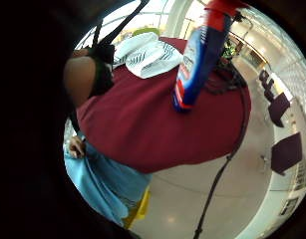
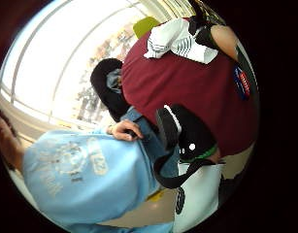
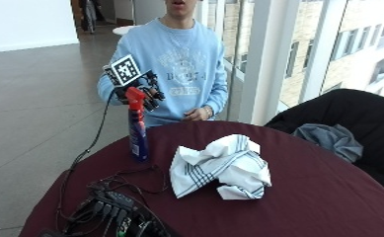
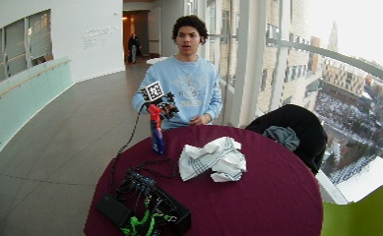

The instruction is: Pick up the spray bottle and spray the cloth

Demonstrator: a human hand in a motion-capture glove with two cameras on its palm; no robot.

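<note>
From the outside view, the gloved right hand (image 3: 142,91) is grasping the red trigger head of the spray bottle (image 3: 137,132), which is standing on the maroon table (image 3: 323,197) at nine o'clock of the crumpled striped cloth (image 3: 221,167). In the little-finger palm view, the bottle (image 1: 197,59) is filling the frame beside the cloth (image 1: 147,55). The thumb-side view is showing the cloth (image 2: 180,41) lying on the table.

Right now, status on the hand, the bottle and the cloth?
Gloved right hand at the red spray head, grip unclear. Spray bottle upright on the table, not lifted. Cloth crumpled beside it, apart. Nothing between them.
</note>
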